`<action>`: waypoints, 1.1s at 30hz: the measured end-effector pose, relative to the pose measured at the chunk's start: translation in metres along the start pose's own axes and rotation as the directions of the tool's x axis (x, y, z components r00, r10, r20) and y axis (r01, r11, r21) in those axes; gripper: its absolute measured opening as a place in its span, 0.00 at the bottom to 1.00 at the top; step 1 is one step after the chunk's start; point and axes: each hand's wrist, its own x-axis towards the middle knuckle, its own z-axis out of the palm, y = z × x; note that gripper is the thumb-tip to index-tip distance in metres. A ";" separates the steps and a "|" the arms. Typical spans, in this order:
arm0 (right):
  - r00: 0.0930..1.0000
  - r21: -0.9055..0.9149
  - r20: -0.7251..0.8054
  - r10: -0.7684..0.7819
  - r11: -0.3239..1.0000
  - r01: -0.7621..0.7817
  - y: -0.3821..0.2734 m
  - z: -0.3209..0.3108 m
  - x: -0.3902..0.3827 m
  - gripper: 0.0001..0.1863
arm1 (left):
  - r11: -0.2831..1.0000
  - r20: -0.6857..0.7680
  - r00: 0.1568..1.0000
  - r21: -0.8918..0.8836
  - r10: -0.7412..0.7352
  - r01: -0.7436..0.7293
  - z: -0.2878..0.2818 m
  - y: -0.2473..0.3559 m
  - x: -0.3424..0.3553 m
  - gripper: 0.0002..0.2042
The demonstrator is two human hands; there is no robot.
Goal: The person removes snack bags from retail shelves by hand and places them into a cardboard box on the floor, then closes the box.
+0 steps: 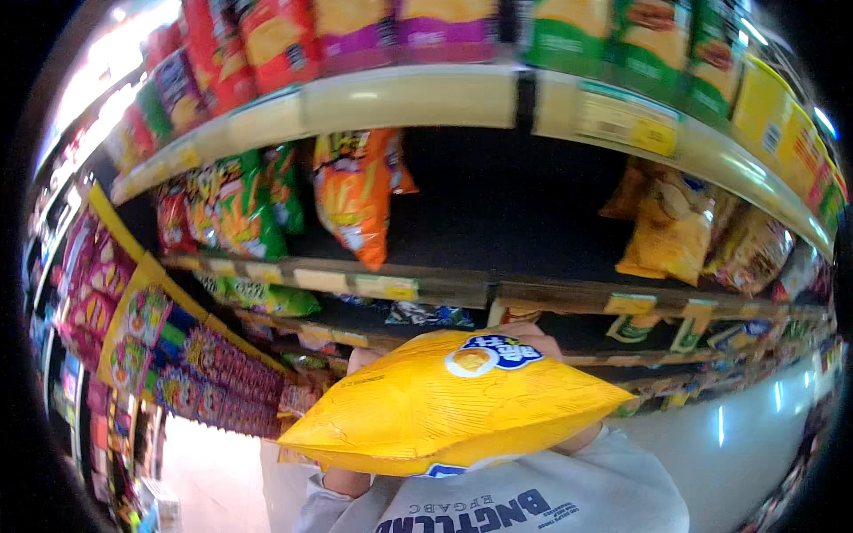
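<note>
A puffed yellow snack bag (426,400) with a blue and white emblem is held close in front of my chest, one sealed end toward me. My left hand (361,359) grips its far left side; only some fingers show past the edge, and its wrist appears below the bag. On the far right side, the fingers of my right hand (531,336) curl against the bag, which covers the rest of that hand.
Ahead stands a store shelf (400,99) with red, purple and green packs on top. Below are an orange bag (353,191), green bags (240,200) and golden bags (671,222). A hanging strip of small packets (213,355) juts out at the left.
</note>
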 end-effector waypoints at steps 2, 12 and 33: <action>0.988 -0.132 -0.082 -0.133 0.984 0.122 -0.012 -0.025 -0.002 0.26 | 0.991 0.057 0.989 -0.024 0.133 -0.132 0.023 0.007 0.029 0.14; 0.914 -0.458 -0.327 -0.240 0.886 0.069 -0.083 -0.153 -0.055 0.24 | 0.923 0.338 0.860 -0.178 0.383 -0.341 0.162 0.050 0.133 0.08; 0.719 -0.339 -0.687 0.104 0.829 -0.444 -0.072 -0.280 -0.026 0.29 | 0.995 0.485 0.871 0.019 0.075 -0.095 0.290 0.027 0.189 0.27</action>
